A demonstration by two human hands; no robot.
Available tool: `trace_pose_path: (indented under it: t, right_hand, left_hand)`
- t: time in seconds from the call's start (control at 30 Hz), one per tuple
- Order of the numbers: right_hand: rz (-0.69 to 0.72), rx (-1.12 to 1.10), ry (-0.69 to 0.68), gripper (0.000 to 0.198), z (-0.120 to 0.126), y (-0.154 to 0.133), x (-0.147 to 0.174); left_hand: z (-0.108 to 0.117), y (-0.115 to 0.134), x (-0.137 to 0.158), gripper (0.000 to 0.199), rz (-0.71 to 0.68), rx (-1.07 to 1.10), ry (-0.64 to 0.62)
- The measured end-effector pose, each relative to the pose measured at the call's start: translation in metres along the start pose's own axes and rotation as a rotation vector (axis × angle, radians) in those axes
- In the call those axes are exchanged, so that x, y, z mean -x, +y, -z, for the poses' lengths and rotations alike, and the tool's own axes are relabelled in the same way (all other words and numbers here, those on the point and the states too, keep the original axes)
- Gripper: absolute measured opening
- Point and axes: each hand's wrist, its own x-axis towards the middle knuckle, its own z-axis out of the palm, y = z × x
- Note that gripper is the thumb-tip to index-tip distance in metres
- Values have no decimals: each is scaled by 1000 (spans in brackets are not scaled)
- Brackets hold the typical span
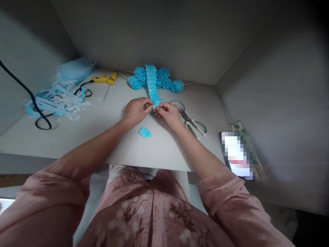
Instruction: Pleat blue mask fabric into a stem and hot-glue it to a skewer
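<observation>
My left hand (138,109) and my right hand (168,113) meet over the middle of the table, fingertips pinched on the near end of a pleated blue strip (152,84). From my fingers the strip runs away and lies across several blue rosette flowers (164,73) on sticks at the back. Just below my hands a small cut blue piece (145,132) with a pointed end lies flat. To the right of my right hand are scissors (191,122) with pale handles, and a clear roll of tape (177,104) partly behind that hand.
At the back left lie a yellow glue gun (105,79) with a black cord, a stack of blue face masks (75,70) and a heap of blue and white scraps (60,101). A lit phone (236,154) and thin sticks (260,168) lie by the right wall.
</observation>
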Motion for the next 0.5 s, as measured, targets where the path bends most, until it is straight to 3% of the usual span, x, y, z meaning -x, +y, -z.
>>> trace_pose_path:
  t: [0.5]
  right_hand:
    - [172,323,33,15,-1,-4,4]
  left_hand:
    - [-5,4,6,15,-12,-159,-5]
